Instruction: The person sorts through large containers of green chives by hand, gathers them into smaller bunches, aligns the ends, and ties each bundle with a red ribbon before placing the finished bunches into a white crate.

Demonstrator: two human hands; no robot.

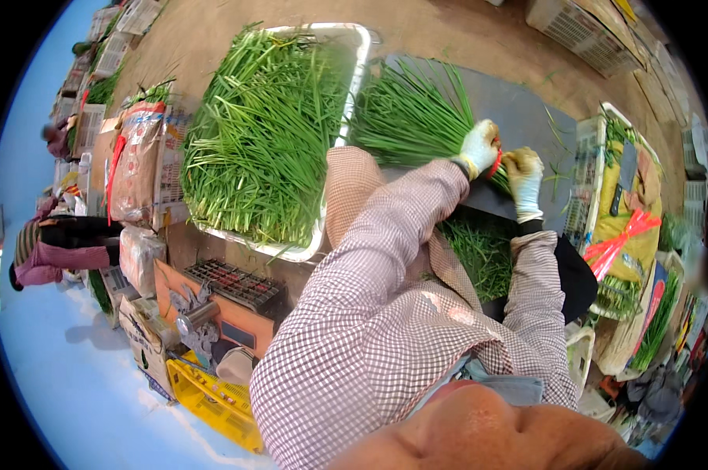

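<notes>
A bunch of long green chives [417, 110] lies across a dark grey board [518, 106], its leaves fanned out to the far left. My left hand [479, 149], in a whitish work glove, is closed around the stems. A red tie [496, 163] shows at the stems, between my two hands. My gloved right hand [524, 174] is beside it at the stem end, fingers curled in; what they pinch is hidden. A white crate [363, 55] heaped with loose chives [264, 141] stands to the left of the board.
At the right, a crate [605, 117] bears yellow cloth, a dark-handled knife [623, 176] and a bundle of red ties [620, 243]. Loose greens [479, 254] lie below the board. A yellow crate [213, 399] stands lower left. Another person [56, 251] bends at the far left.
</notes>
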